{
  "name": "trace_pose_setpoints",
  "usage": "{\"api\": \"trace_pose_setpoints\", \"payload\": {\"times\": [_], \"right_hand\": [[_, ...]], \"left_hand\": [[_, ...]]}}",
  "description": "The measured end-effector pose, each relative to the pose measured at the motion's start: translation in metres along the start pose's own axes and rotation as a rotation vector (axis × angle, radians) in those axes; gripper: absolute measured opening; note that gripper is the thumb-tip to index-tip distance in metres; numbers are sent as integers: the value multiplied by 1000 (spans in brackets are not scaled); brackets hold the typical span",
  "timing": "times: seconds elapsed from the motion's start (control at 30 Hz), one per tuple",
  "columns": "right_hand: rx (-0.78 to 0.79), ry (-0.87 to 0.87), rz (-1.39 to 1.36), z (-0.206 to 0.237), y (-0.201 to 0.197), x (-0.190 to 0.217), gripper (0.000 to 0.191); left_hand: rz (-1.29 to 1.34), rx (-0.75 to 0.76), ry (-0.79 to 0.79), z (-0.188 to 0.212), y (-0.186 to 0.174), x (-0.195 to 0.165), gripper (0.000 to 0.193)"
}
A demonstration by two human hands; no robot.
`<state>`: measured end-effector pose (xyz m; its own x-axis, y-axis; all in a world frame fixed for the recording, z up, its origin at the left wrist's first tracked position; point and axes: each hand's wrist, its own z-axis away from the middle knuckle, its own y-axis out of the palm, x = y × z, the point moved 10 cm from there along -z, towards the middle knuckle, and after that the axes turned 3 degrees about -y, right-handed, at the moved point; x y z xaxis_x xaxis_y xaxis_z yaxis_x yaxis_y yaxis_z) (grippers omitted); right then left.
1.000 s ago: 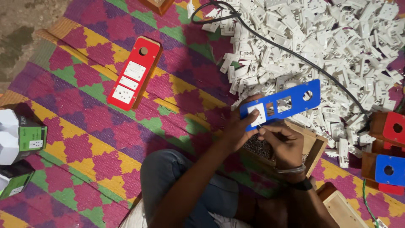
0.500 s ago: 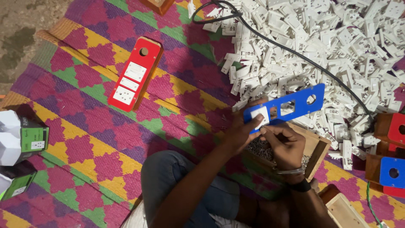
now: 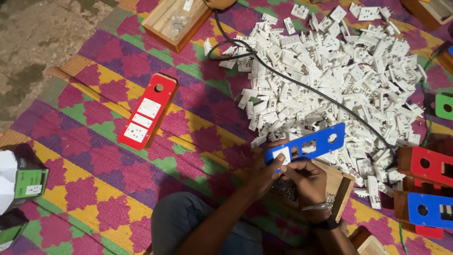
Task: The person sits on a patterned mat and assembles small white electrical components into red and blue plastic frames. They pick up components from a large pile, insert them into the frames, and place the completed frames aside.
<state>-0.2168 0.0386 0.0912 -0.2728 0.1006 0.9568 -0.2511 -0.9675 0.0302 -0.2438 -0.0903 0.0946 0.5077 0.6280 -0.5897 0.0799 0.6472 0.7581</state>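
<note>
The person sat on a patterned woven mat (image 3: 118, 189), both hands closed on a blue faceplate (image 3: 306, 145) with cut-outs, held just above an open wooden box (image 3: 342, 182) at the near centre. The left hand (image 3: 264, 172) pinched the plate's left end, where a white socket module (image 3: 282, 155) sat in its opening; the right hand (image 3: 306, 182) gripped the near edge beside it. This looked like the fitting step, the first module being seated. The next move would likely call for another piece from the white socket pile (image 3: 339, 75) lying just beyond. A finished red board (image 3: 148, 113) lay well apart at left.
</note>
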Motion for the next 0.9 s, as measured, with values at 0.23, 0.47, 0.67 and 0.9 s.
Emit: {"api": "trace_pose_setpoints", "payload": {"times": [0.23, 0.47, 0.67, 0.9], "right_hand": [[-61, -357, 611, 13, 0, 35, 21], [203, -432, 1261, 42, 52, 45, 24], [159, -688, 804, 41, 29, 64, 20], [189, -186, 907, 11, -6, -1, 16]], "left_hand": [[128, -220, 33, -20, -46, -22, 44], [301, -74, 62, -18, -46, -39, 48], [309, 24, 78, -15, -31, -36, 47], [278, 88, 76, -14, -25, -32, 50]]}}
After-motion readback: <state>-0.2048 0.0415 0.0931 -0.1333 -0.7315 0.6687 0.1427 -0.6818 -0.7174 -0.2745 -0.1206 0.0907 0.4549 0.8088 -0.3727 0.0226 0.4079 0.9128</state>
